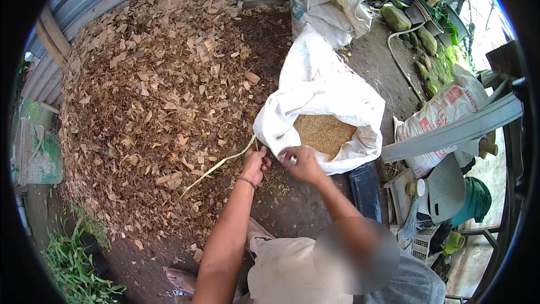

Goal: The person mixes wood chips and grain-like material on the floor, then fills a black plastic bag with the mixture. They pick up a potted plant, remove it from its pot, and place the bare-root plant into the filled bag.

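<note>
A white woven sack (337,88) stands with its mouth folded wide, and tan grainy material like husks or bran (324,134) shows inside. My left hand (256,164), with a thin bracelet at the wrist, is closed on a pale strip of cord (219,164) by the sack's left side. From there the strip runs down and left over the heap. My right hand (301,162) is at the near left edge of the sack's mouth, fingers curled; whether it pinches the cloth cannot be told.
A large heap of wood chips and dry leaves (160,93) fills the left. More sacks (325,4) stand behind, against corrugated metal. To the right are a printed sack (443,114), a grey metal channel (455,128), a dark tray (365,192) and a crate (398,196). A green-stained bucket (40,156) is far left.
</note>
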A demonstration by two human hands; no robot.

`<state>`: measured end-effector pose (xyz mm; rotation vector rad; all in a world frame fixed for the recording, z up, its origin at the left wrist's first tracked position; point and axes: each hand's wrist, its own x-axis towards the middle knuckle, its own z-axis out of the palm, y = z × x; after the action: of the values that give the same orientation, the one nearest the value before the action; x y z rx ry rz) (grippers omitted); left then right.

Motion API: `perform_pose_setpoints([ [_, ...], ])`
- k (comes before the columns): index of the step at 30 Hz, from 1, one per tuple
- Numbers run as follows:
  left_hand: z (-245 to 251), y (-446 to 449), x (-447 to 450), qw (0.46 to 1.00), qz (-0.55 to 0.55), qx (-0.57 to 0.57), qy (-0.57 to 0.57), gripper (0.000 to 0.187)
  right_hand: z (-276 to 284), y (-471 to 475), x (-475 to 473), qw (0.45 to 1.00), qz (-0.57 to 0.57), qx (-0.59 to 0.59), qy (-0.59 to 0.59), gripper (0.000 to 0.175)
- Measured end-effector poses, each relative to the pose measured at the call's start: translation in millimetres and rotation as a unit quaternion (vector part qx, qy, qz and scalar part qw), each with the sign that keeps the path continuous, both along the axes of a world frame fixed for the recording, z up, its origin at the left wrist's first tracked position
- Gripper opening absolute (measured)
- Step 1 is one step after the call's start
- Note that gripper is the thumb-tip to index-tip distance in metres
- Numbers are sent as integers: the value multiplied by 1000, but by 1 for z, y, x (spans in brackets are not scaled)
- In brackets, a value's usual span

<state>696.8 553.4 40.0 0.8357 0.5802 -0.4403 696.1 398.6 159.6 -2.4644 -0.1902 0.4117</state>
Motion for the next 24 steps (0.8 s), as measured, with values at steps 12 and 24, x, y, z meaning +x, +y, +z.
perform_pose_setpoints([
  [12, 17, -3, 21, 979, 0, -198, -39, 13, 54, 26, 38, 958, -160, 171, -168, 22],
  [24, 38, -14, -4, 915, 130, -381, 29, 32, 96, 2, 80, 998, -8, -34, -55, 57],
])
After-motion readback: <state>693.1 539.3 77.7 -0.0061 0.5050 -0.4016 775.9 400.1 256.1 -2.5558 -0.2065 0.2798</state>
